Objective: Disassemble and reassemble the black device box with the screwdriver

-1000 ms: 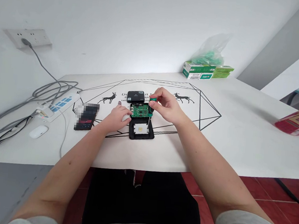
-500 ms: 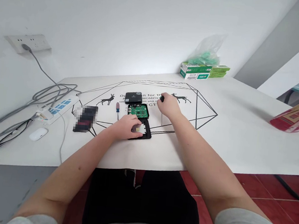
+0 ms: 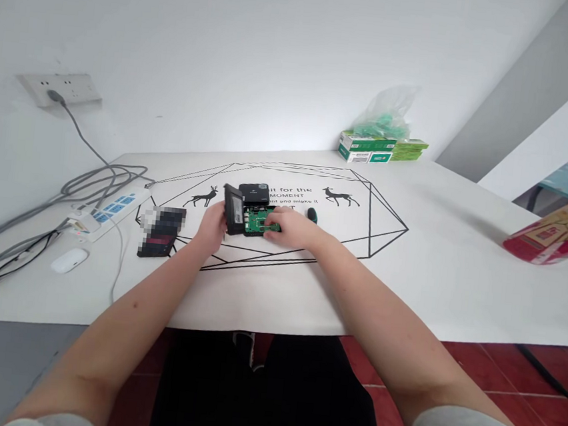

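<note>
In the head view, the left hand [image 3: 215, 226] is grasping a flat black cover [image 3: 234, 209] at its left side, and the cover is standing tilted on its edge, with a pale label showing. The right hand [image 3: 288, 228] is touching the right part of a green circuit board [image 3: 256, 220], with its fingers bending over this end; I cannot tell if they are gripping the board or only steadying it. The board is lying near the middle of the white table [image 3: 459, 270], between the two hands, just beside the cover, and its dark lower edge is showing along the near side. Directly behind it a closed black box [image 3: 254, 194] is resting flat. A screwdriver [image 3: 312, 214] is lying just beyond the right hand, which is hiding part of it. On the left, a phone [image 3: 169, 229] is lying well apart from the work, and a power strip [image 3: 119, 204] is resting farther left. For handling these parts well, in my judgement, the right fingers should be holding the board by its rim and not pressing on the small components, because these are probably delicate. The left hand would do better by supporting the cover at its edges, and by not letting its corner scrape the connectors on the board's left side. Both hands should be moving slowly and without twisting, since the board looks thin and may be bending under uneven force.
</note>
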`<state>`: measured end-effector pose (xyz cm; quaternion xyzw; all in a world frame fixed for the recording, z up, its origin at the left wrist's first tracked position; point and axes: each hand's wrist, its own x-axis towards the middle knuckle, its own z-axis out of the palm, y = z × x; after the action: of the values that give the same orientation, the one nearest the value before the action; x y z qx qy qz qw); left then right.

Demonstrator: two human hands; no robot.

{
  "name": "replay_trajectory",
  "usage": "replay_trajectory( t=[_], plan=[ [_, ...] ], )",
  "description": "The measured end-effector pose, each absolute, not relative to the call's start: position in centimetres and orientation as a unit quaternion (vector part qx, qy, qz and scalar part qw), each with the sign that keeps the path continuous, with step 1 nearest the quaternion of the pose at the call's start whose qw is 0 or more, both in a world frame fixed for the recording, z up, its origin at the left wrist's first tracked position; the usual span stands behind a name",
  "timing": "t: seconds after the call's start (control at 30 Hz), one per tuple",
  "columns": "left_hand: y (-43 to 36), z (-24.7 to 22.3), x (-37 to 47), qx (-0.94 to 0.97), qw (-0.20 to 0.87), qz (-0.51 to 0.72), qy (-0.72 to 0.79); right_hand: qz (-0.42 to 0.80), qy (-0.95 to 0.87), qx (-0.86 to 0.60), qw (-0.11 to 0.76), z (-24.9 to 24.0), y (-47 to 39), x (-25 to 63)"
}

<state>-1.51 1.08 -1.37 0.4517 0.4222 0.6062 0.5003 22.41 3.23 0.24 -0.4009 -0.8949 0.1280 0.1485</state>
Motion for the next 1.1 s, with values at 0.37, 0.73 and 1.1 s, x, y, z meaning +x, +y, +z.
replay_trajectory(
  t=[0.37,0.73,1.1],
  plan=[
    [1.9,-1.4,-3.0,0.41,0.565,0.63,0.34,0.271,-0.879,-0.372,0.125,1.0,2.4,23.0],
    [0.4,-1.7,-1.1,0.512,0.552,0.563,0.34,0.409,-0.81,-0.281,0.313,-0.8,3.2,21.9],
    [0.5,-0.6,-4.1,0.678,0.389,0.418,0.463,0.343,-0.843,-0.332,0.248,-0.7,5.2,24.5]
  ],
)
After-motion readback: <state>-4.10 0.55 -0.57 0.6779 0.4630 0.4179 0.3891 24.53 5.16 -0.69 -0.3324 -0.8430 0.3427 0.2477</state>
